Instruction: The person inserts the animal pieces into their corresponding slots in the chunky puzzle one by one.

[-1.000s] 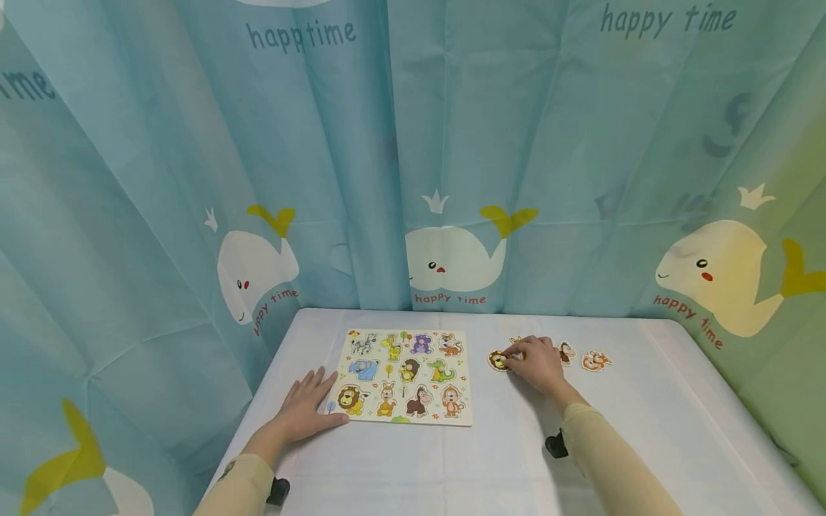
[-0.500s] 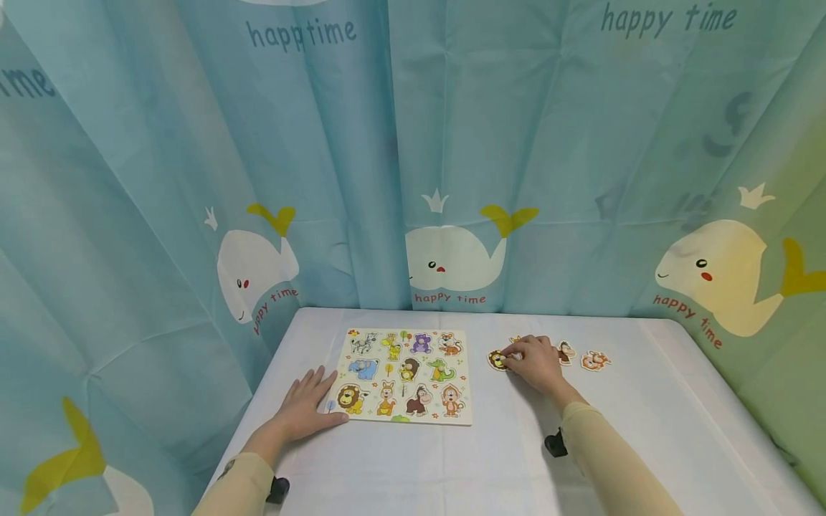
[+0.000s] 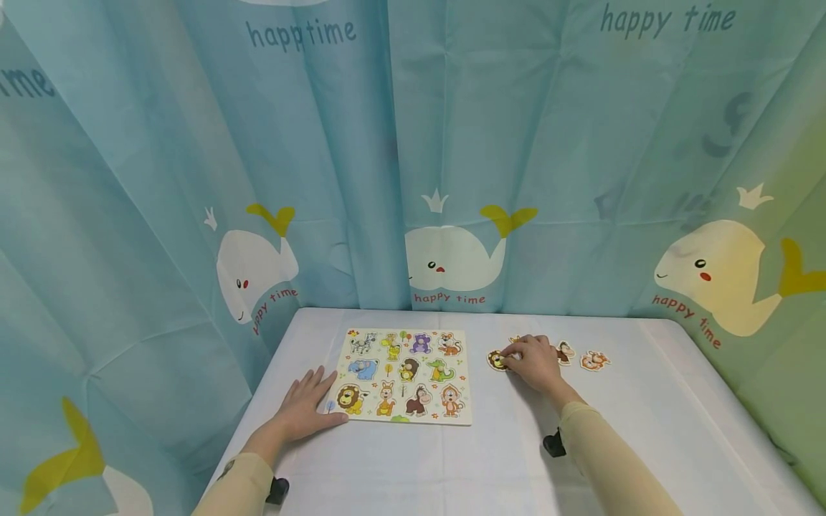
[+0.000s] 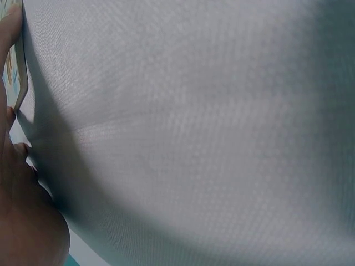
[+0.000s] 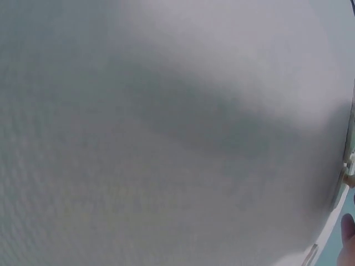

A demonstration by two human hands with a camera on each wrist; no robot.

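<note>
In the head view a wooden animal puzzle board (image 3: 400, 421) lies flat on the table, printed with several animals such as a zebra, an elephant and a lion. My left hand (image 3: 302, 410) lies spread at its left edge, with the thumb on the near left corner; the left wrist view catches the thumb at the board's rim. To the right of the board, my right hand (image 3: 537, 364) pinches a lion puzzle piece (image 3: 495, 360) between thumb and fingers, low over the table. Part of another piece (image 3: 514, 339) peeks out behind that hand.
A horse-like brown puzzle piece (image 3: 565, 352) and an orange puzzle piece (image 3: 595, 360) lie right of the right hand. The white-covered table (image 3: 413, 473) ends at a blue curtain (image 3: 361, 158) printed with whales. Black wrist devices show under both forearms.
</note>
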